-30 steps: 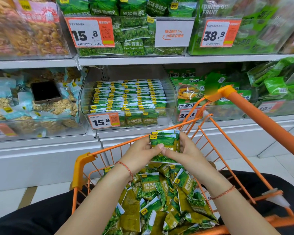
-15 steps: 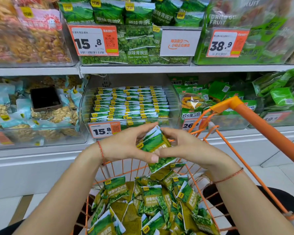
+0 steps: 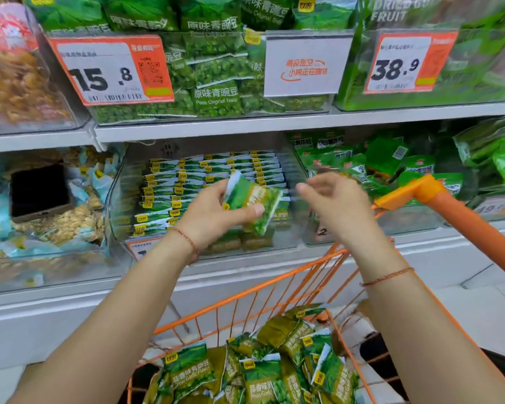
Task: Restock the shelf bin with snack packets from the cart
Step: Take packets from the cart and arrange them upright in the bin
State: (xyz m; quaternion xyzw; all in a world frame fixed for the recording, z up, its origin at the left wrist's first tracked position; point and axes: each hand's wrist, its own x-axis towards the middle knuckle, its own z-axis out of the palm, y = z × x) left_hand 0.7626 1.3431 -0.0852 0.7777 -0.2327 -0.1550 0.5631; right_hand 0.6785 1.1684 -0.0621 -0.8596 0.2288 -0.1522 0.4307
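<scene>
Gripping snack packet [image 3: 250,201] in left hand [image 3: 213,217] fingers | right hand [image 3: 337,205] apart

White shelves [image 3: 216,126] stacked two tiers, clear bins of packaged snacks, orange price tags [image 3: 111,70], pale tiled floor [image 3: 484,313], bright even light.

An orange-and-white price tag reading 15.8 [image 3: 111,70] hangs on the upper shelf's clear bin of green pea packets marked Peas Original Taste [image 3: 216,96]; beside it a white sign with orange script [image 3: 305,67]; further right an orange-and-white price tag reading 38.9 [image 3: 410,64] fronts a clear green-tinted bin [image 3: 478,91]; at lower left a flat black square object [image 3: 40,192] lies on pale-blue nut packets [image 3: 67,223]; at lower right sit bright green bags [image 3: 385,158].
</scene>
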